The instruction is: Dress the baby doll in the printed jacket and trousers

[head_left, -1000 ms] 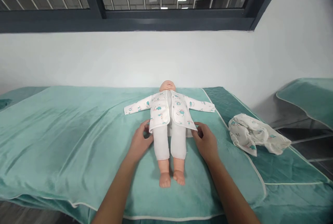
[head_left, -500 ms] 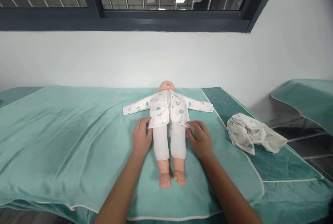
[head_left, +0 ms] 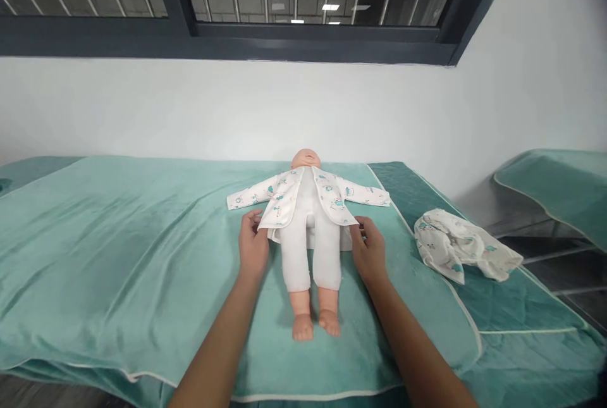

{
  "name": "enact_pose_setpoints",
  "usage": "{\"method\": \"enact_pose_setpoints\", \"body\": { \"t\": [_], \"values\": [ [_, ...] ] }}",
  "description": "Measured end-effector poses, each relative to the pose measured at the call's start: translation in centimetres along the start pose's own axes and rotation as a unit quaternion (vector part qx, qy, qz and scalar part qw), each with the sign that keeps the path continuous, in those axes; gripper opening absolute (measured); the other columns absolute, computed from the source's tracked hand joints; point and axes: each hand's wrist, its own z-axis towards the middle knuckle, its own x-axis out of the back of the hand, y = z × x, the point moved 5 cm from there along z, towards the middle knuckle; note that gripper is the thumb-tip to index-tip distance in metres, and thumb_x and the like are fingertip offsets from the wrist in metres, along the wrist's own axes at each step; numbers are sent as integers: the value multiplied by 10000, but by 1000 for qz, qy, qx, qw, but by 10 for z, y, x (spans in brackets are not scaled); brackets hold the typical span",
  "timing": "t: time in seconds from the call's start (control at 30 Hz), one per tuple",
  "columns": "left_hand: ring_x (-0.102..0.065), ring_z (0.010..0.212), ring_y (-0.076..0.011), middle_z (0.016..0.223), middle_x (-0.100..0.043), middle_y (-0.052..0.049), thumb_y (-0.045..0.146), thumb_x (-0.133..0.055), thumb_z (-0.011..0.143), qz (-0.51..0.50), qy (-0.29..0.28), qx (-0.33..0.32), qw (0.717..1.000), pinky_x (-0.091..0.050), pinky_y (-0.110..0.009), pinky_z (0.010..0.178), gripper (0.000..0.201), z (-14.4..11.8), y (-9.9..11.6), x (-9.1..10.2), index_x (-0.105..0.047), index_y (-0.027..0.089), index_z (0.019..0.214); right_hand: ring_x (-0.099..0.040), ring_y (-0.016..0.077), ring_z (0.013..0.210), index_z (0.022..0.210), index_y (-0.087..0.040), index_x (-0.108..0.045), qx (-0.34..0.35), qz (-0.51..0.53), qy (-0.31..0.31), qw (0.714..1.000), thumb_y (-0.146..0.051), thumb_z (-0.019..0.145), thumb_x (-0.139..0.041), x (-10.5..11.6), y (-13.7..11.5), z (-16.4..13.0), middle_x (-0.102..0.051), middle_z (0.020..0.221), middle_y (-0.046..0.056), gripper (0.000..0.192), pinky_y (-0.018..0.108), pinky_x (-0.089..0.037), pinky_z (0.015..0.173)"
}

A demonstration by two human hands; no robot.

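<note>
A baby doll (head_left: 310, 256) lies on its back, its head toward the wall and bare feet toward me. It wears a white baby jacket (head_left: 282, 202) with a green and orange print, sleeves spread out sideways. The jacket's front hangs apart, baring the doll's white cloth body. My left hand (head_left: 253, 243) pinches the lower corner of the left front panel. Opposite it, my right hand (head_left: 368, 247) pinches the lower corner of the right panel. Both corners are drawn outward beside the doll's hips.
A crumpled printed baby garment (head_left: 462, 243) lies to the right on the darker green bedding (head_left: 516, 307). Under the doll spreads a light green blanket (head_left: 142, 256) with white edging. Behind stands a white wall (head_left: 190, 111) below a dark-framed window (head_left: 303, 47). Another green cover (head_left: 559, 183) is at far right.
Both hands have moved slightly apart, pulling the jacket's front panels outward. The gap between the panels has widened, showing more of the doll's white body. The view has shifted slightly.
</note>
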Motion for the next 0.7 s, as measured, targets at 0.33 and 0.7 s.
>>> {"method": "enact_pose_setpoints", "body": {
  "t": [0.33, 0.7],
  "values": [
    [-519, 729, -125, 803, -552, 35, 258, -591, 819, -2, 0, 8, 1000, -413, -247, 675, 235, 0, 0, -1, -579, 226, 1051, -506, 163, 703, 930, -182, -642, -51, 12, 19, 998, -384, 868, -484, 1, 6, 2, -627, 833, 19, 264, 292, -396, 662],
    [-580, 819, -157, 916, -629, -13, 232, -564, 817, 28, 73, 4, 997, -459, -283, 737, 139, 0, 1, 8, -587, 202, 951, -524, 180, 742, 916, -166, -642, -100, 7, 58, 993, -405, 851, -481, 6, 17, 4, -649, 848, 42, 294, 293, -392, 657]
  ]
}}
